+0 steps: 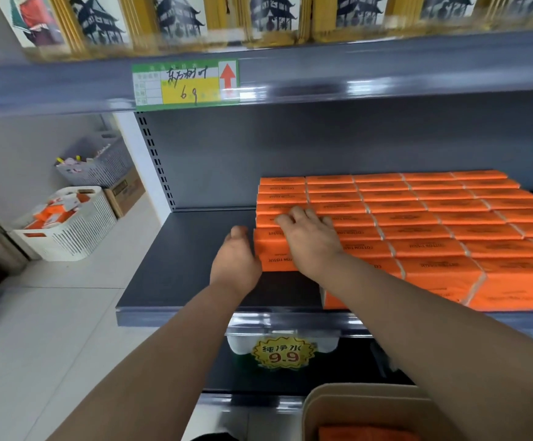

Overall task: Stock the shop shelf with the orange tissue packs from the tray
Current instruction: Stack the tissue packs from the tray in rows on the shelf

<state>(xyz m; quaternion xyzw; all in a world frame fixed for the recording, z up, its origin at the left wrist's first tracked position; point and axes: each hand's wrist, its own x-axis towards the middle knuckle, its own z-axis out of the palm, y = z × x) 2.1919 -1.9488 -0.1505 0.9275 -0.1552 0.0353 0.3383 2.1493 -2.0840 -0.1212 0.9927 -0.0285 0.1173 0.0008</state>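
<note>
Nearest the camera, the tray (309,409) sits low at the bottom edge. It is cut off by the frame, and only a strip of one orange pack (367,432) shows inside, so how many are left cannot be told.

Above it, on the shelf (179,265), both hands are at the left end of the orange tissue packs (433,224). This looks like the seating step, with a newly placed front-left pack (274,249) being squared against its neighbours.

- **Left hand:** the left hand (236,262) is set against the pack's left end. Its fingers are hidden behind the hand, so whether they curl or lie straight cannot be told.
- **Right hand:** the right hand (309,240) lies open on top of the packs, fingers spread flat and pressing down.

The next move probably calls for a push rightward until the ends line up. Then both hands would let go and reach back down to the tray. Bare shelf to the left leaves room for another column.

Further back, the rows run to the rear panel. On the right the packs are cut off by the frame. On the upper shelf edge, the price label (185,84) is blurred, and only a handwritten "6.9" is partly legible.
</note>
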